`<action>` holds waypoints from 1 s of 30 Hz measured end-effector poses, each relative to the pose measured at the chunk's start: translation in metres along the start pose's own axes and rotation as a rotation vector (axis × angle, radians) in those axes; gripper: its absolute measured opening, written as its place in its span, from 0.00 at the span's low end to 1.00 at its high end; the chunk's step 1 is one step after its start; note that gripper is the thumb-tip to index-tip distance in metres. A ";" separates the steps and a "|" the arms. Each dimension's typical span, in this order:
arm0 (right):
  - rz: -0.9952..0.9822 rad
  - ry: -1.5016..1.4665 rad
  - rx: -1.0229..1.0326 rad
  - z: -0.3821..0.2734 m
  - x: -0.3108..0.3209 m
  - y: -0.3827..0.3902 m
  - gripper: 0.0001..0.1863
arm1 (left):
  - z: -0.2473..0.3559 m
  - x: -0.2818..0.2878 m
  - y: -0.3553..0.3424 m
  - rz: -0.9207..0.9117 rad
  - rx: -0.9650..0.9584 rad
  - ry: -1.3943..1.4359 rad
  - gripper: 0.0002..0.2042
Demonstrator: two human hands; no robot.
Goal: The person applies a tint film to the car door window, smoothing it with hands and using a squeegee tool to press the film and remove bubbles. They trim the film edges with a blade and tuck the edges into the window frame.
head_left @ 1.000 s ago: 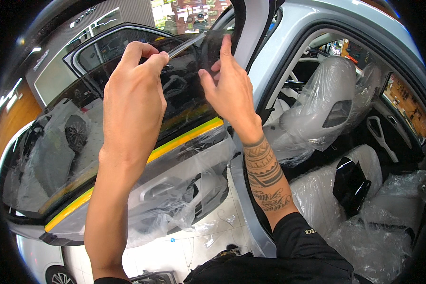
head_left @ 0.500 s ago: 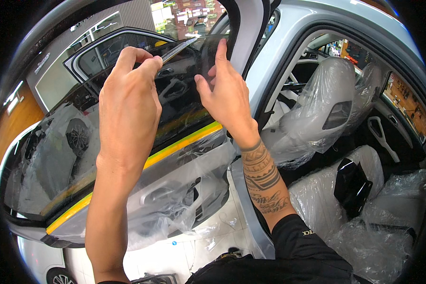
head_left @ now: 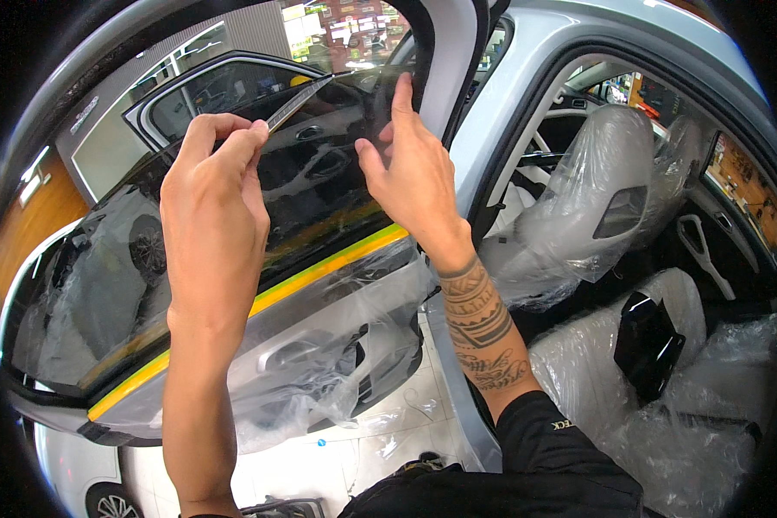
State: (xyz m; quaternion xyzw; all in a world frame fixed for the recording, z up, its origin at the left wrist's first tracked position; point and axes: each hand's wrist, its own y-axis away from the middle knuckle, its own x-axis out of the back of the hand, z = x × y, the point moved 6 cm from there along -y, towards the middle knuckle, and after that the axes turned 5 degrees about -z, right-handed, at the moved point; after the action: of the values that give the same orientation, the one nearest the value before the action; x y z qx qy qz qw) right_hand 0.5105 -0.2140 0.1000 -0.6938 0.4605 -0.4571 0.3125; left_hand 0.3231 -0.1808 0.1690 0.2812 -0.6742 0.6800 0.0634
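Observation:
My left hand (head_left: 214,203) is closed around a slim silver cutter knife (head_left: 300,102), its tip angled up and right at the top edge of the dark tint film (head_left: 337,160) on the car door window. Against the same glass rests my right hand (head_left: 416,168), fingers apart, the index finger stretched upward near the window's right-hand frame (head_left: 447,69). Nothing shows in that hand. A strip of yellow tape (head_left: 328,266) runs along the window's lower edge, above clear plastic sheeting (head_left: 319,354) over the door panel.
To the right is the open doorway, with a plastic-wrapped front seat (head_left: 609,173) and rear seat (head_left: 578,371). A glossy black sheet (head_left: 647,345) lies on the rear seat. Another car's wheel (head_left: 116,501) shows at the lower left, beside the white tiled floor (head_left: 388,440).
My left hand and the knife have moved left and slightly down along the film's upper edge. My right hand stays in nearly the same place.

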 end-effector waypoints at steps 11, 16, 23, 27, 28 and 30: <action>0.079 0.036 0.028 -0.002 0.001 0.001 0.45 | -0.024 0.035 0.026 0.064 0.051 -0.038 0.08; 0.000 -0.010 -0.059 0.000 -0.002 -0.002 0.46 | -0.042 0.061 0.042 0.104 0.060 -0.030 0.09; 0.041 -0.046 -0.003 0.001 -0.003 0.000 0.44 | -0.073 0.106 0.071 0.128 0.083 -0.087 0.09; 0.034 -0.061 -0.008 -0.002 -0.007 -0.002 0.44 | -0.097 0.140 0.090 0.147 0.111 -0.092 0.10; 0.036 -0.053 -0.002 -0.004 -0.006 -0.002 0.43 | -0.103 0.149 0.095 0.156 0.099 -0.094 0.10; 0.031 -0.043 -0.017 -0.002 -0.008 -0.002 0.43 | -0.115 0.164 0.105 0.161 0.102 -0.105 0.10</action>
State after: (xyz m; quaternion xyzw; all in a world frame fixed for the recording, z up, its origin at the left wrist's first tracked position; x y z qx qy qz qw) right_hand 0.5080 -0.2055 0.0995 -0.6987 0.4684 -0.4333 0.3236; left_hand 0.1031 -0.1281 0.1615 0.2641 -0.6617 0.7005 -0.0414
